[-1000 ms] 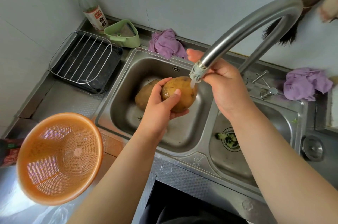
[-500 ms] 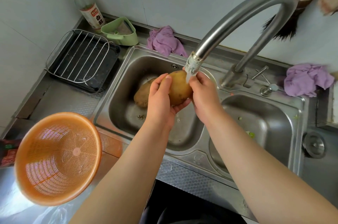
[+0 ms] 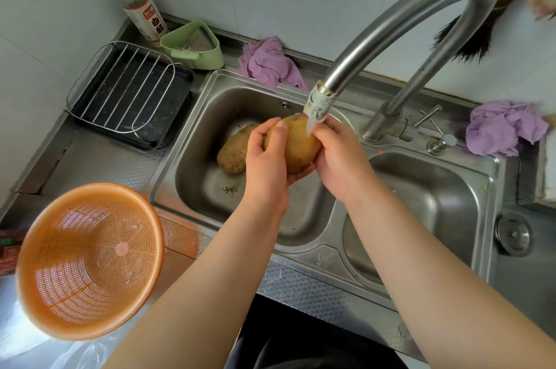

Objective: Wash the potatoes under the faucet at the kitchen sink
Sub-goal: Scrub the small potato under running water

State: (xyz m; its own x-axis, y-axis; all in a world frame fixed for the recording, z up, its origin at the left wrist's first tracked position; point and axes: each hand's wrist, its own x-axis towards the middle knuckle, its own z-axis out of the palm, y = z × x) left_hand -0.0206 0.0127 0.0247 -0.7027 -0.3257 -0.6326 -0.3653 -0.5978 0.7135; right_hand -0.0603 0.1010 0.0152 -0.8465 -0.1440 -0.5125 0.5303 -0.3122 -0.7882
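Note:
Both my hands hold one yellow-brown potato (image 3: 298,146) over the left basin of the steel sink (image 3: 192,176). My left hand (image 3: 264,161) wraps its left side, thumb on top. My right hand (image 3: 340,155) cups its right side. Water runs from the faucet (image 3: 391,28) spout onto the potato's top. A second, dirtier potato (image 3: 233,152) lies on the basin floor just left of my hands, partly hidden by my left hand.
An orange plastic colander (image 3: 87,260) sits on the counter at the front left. A black tray with a wire rack (image 3: 126,94) is left of the sink. Behind stand a bottle (image 3: 141,10), a green strainer (image 3: 192,43) and two purple cloths (image 3: 267,64). The right basin (image 3: 427,200) lies beside.
My right hand came off the faucet spout and down onto the potato's right side. The spout now points over the left basin. My left hand kept hold of the potato.

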